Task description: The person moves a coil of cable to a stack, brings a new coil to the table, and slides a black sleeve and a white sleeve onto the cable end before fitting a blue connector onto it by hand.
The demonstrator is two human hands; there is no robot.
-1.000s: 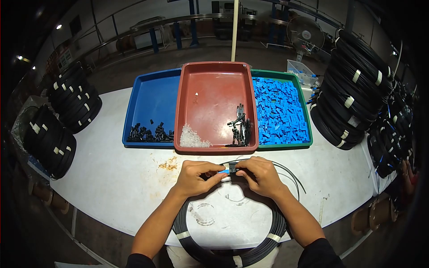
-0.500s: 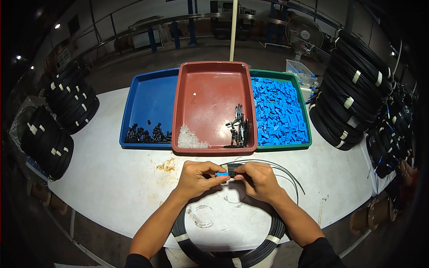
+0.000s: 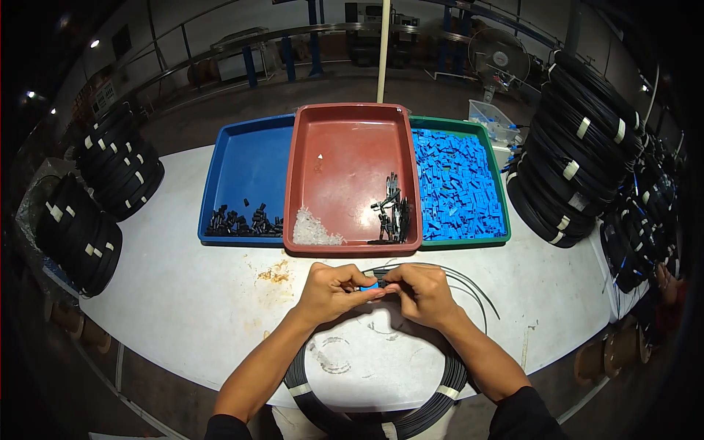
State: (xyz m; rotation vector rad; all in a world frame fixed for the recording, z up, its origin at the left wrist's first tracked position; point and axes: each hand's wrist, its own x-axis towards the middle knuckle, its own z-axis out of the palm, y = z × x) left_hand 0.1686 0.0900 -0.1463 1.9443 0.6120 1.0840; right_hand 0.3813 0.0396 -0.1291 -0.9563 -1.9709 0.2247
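Note:
My left hand (image 3: 330,295) pinches a small blue plastic connector (image 3: 369,287) between thumb and fingers. Right beside it, my right hand (image 3: 424,295) is closed on a dark piece that looks like a black cable end, mostly covered by the fingertips. The fingertips of both hands meet at the blue connector. Below and behind the hands lies a large coil of black cable (image 3: 453,370), bound with pale tape bands. It hangs over the near table edge, and loose cable strands (image 3: 469,282) curve out to the right.
Across the table stand a blue tray (image 3: 249,165) with black sleeves, a red tray (image 3: 352,147) with clear bits and black parts, and a green tray (image 3: 490,132) full of blue connectors. Stacked cable coils flank the left (image 3: 121,165) and right (image 3: 579,154).
My left hand has shifted slightly right, bringing the blue connector against my right fingertips. The dark piece between the hands is now more hidden.

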